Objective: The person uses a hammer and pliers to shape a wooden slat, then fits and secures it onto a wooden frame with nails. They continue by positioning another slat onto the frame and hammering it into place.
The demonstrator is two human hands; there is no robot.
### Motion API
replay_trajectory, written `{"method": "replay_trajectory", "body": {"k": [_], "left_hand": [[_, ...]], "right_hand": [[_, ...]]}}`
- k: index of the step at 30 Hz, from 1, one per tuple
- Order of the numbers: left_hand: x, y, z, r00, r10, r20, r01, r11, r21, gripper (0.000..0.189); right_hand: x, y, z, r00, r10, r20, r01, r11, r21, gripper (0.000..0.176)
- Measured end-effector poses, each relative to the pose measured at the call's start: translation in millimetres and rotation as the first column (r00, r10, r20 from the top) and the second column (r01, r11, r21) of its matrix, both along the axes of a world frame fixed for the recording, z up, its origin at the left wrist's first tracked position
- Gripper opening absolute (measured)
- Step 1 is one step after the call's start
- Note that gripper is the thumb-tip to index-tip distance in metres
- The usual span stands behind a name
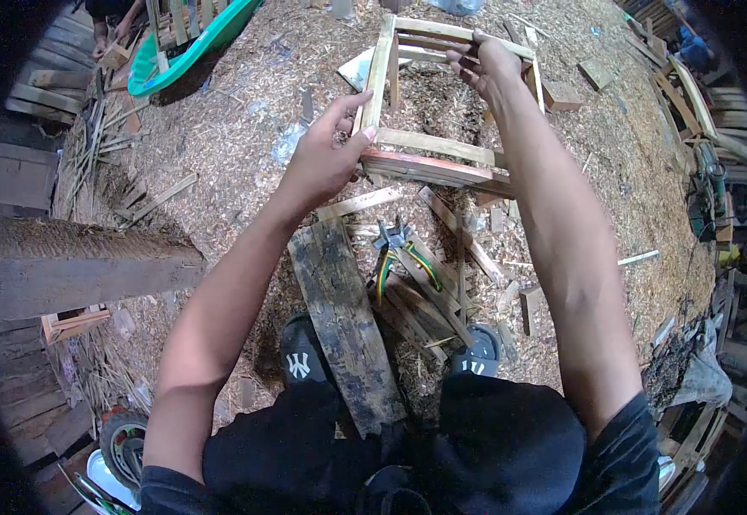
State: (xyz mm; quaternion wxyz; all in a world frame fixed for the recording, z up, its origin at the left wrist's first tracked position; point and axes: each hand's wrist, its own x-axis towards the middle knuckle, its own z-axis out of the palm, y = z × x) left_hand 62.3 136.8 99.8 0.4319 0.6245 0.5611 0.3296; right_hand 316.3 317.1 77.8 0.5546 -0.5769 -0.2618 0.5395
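A small open wooden frame [429, 142], made of pale slats, is held up in front of me. My left hand [326, 159] grips its near left corner, with the thumb over the slat. At the far right side, my right hand [489, 69] is curled around the far bar; some of its fingers are partly hidden. A reddish streak runs along the frame's near lower slat. Below the frame, pliers [395, 245] with green and yellow handles lie on wood pieces, beside a worn dark plank [343, 318] that slopes between my legs.
Wood shavings [219, 154] and offcuts cover the ground. A thick beam [81, 266] juts in from the left. A green plastic basin [193, 56] stands at the far left, close to another person's hands [107, 43]. Stacked wood [734, 129] lines the right side.
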Motion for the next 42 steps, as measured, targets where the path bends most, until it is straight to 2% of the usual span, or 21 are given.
{"method": "replay_trajectory", "body": {"k": [2, 6, 8, 12, 16, 18, 19, 20, 21, 23, 26, 28, 31, 34, 36, 38, 40, 42], "left_hand": [[0.1, -2.6, 1.8, 1.0, -0.007, 0.002, 0.007, 1.0, -0.008, 0.049], [3.0, -5.7, 6.4, 0.999, 0.018, 0.029, -0.016, 0.999, -0.05, 0.049], [0.6, -1.9, 0.5, 1.0, -0.009, 0.016, 0.009, 1.0, 0.004, 0.049], [1.0, 0.2, 1.3, 0.998, -0.002, 0.07, 0.007, 0.998, -0.068, 0.049], [-0.4, -2.9, 1.3, 1.0, -0.018, 0.008, 0.019, 0.999, -0.049, 0.051], [-0.8, 0.1, -3.8, 1.0, -0.007, -0.01, 0.007, 0.998, -0.057, 0.05], [-1.9, 2.8, -12.0, 0.988, -0.047, -0.149, 0.074, 0.98, 0.183, 0.049], [-3.1, 4.3, -19.0, 0.954, -0.052, -0.294, 0.171, 0.902, 0.397, 0.048], [-2.4, 4.1, -15.9, 0.954, -0.055, -0.296, 0.174, 0.903, 0.394, 0.048], [-0.9, 3.6, -8.9, 0.965, -0.089, -0.246, 0.152, 0.956, 0.249, 0.047], [1.6, 5.3, -9.2, 0.964, -0.073, -0.258, 0.14, 0.957, 0.253, 0.047], [4.0, 4.6, -6.5, 0.96, -0.061, -0.275, 0.137, 0.955, 0.264, 0.046], [-1.2, 4.6, -10.9, 0.956, -0.053, -0.287, 0.135, 0.952, 0.275, 0.045], [-2.7, 1.7, -12.4, 0.954, -0.076, -0.291, 0.163, 0.944, 0.288, 0.045], [-3.1, -0.8, -10.8, 0.954, -0.071, -0.29, 0.162, 0.939, 0.303, 0.046], [-3.4, -4.0, -11.4, 0.95, -0.059, -0.306, 0.149, 0.948, 0.28, 0.048], [-4.6, -4.8, -10.7, 0.945, -0.058, -0.322, 0.147, 0.954, 0.26, 0.048], [-6.2, -5.5, -11.9, 0.94, -0.054, -0.338, 0.141, 0.961, 0.238, 0.049]], "right_hand": [[-1.0, -11.7, 5.2, 0.999, 0.018, 0.042, -0.018, 1.0, -0.001, 0.025], [0.2, -14.9, 8.0, 0.997, 0.069, 0.015, -0.069, 0.997, -0.031, 0.03], [4.3, -11.4, 10.7, 0.995, 0.102, -0.011, -0.102, 0.991, -0.085, 0.029], [1.0, -14.2, 13.6, 0.997, 0.076, -0.028, -0.078, 0.995, -0.069, 0.03], [-3.4, -17.3, 7.8, 0.997, 0.069, -0.045, -0.071, 0.997, -0.04, 0.033], [-2.4, -20.8, 9.4, 0.993, 0.104, -0.05, -0.105, 0.994, -0.01, 0.028], [-0.7, -21.5, 10.5, 0.991, 0.118, -0.056, -0.12, 0.992, -0.027, 0.028], [-0.5, -21.8, 10.9, 0.991, 0.119, -0.057, -0.121, 0.992, -0.03, 0.028], [1.6, -20.3, 9.4, 0.992, 0.119, -0.047, -0.121, 0.992, -0.028, 0.03], [3.2, -15.8, 6.4, 0.993, 0.115, -0.005, -0.115, 0.993, -0.009, 0.03], [0.4, -12.9, 20.0, 0.995, 0.094, -0.011, -0.095, 0.993, -0.063, 0.03], [0.6, -14.8, 17.2, 0.988, 0.14, 0.059, -0.139, 0.99, -0.022, 0.031], [-4.4, -14.8, 9.9, 0.989, 0.145, 0.034, -0.144, 0.989, -0.041, 0.032], [-10.2, -20.9, 8.8, 0.995, 0.097, -0.017, -0.097, 0.995, 0.014, 0.031], [-20.3, -26.6, 11.2, 0.987, 0.137, 0.089, -0.135, 0.991, -0.021, 0.035], [-28.9, -31.0, 10.8, 0.913, 0.372, 0.168, -0.372, 0.928, -0.032, 0.049], [-43.0, -43.0, 19.1, 0.829, 0.514, 0.219, -0.54, 0.838, 0.076, 0.046], [-52.2, -43.1, 18.6, 0.671, 0.665, 0.327, -0.711, 0.702, 0.031, 0.045]]}}
